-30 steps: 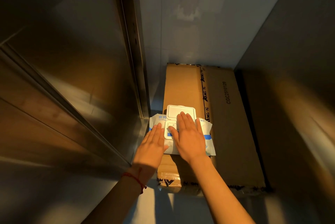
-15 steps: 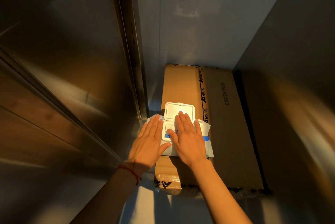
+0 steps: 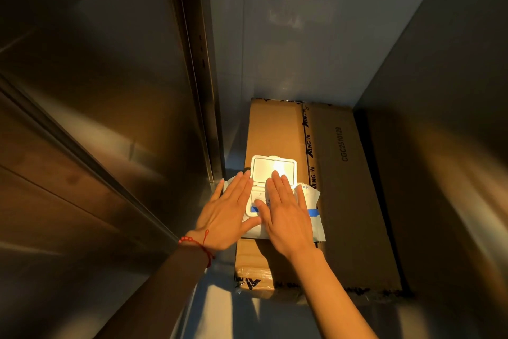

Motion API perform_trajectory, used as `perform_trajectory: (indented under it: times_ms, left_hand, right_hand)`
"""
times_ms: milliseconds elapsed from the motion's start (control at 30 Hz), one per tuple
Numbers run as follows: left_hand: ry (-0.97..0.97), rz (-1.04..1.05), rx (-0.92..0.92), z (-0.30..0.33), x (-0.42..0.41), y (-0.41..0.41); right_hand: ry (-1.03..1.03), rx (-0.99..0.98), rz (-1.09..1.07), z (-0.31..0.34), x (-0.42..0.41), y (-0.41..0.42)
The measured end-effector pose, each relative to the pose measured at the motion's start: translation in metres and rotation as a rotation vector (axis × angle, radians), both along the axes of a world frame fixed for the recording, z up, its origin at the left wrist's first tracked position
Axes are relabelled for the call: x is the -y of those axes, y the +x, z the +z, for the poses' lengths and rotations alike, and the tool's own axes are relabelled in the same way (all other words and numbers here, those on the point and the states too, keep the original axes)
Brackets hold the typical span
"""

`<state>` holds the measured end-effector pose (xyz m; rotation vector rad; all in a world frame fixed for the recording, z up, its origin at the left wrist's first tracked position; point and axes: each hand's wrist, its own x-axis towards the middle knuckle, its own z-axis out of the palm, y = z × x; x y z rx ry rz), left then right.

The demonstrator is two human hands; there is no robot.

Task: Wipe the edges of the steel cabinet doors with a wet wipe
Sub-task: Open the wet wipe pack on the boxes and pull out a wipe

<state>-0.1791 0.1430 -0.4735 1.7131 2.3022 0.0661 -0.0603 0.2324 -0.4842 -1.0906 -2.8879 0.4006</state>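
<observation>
A white and blue wet wipe pack (image 3: 312, 208) lies on a cardboard box, its white flip lid (image 3: 274, 169) standing open. My left hand (image 3: 226, 209) rests flat on the pack's left side with straight fingers. My right hand (image 3: 286, 212) lies flat on the pack's right half, its fingertips reaching the open lid and its thumb by the dispensing opening. No loose wipe shows. The steel cabinet door (image 3: 90, 86) fills the left of the view, and its vertical edge (image 3: 198, 69) runs down to just left of the pack.
The long brown cardboard box (image 3: 346, 179) lies flat on the pale floor (image 3: 220, 308), against a grey back wall (image 3: 302, 36). A dark panel (image 3: 445, 119) closes in the right side. A red bead bracelet circles my left wrist.
Both hands stay flat on the pack. My left hand has slid forward and to the right over the pack's left side; the right hand has barely shifted.
</observation>
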Motion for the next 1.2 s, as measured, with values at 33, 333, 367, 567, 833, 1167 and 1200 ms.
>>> perform_trajectory:
  times_ms: [33,333,367,567,833,1167,1200]
  left_hand:
    - [-0.006,-0.004,-0.010,0.000,0.000,0.000]
    - [-0.018,-0.052,-0.063,-0.002,-0.010,0.000]
    - [-0.015,-0.047,-0.061,-0.003,-0.010,0.000]
    - [-0.008,-0.032,-0.020,-0.005,-0.005,0.000]
    - [0.005,-0.037,-0.001,-0.003,-0.002,-0.002]
    - [-0.011,-0.024,-0.035,-0.007,-0.002,-0.001]
    - [-0.013,-0.023,-0.044,-0.007,-0.002,0.000]
  right_hand:
    - [0.000,0.000,-0.001,0.000,0.000,0.000]
    - [-0.018,-0.040,-0.011,-0.001,0.000,0.003]
    - [-0.022,-0.054,-0.015,0.000,0.002,0.003]
    - [-0.011,-0.105,-0.024,0.004,0.008,0.001]
    - [0.028,-0.188,-0.025,0.014,0.012,-0.004]
    - [0.108,-0.047,0.064,0.016,0.009,-0.004]
    - [0.117,-0.039,0.060,0.018,0.010,-0.005]
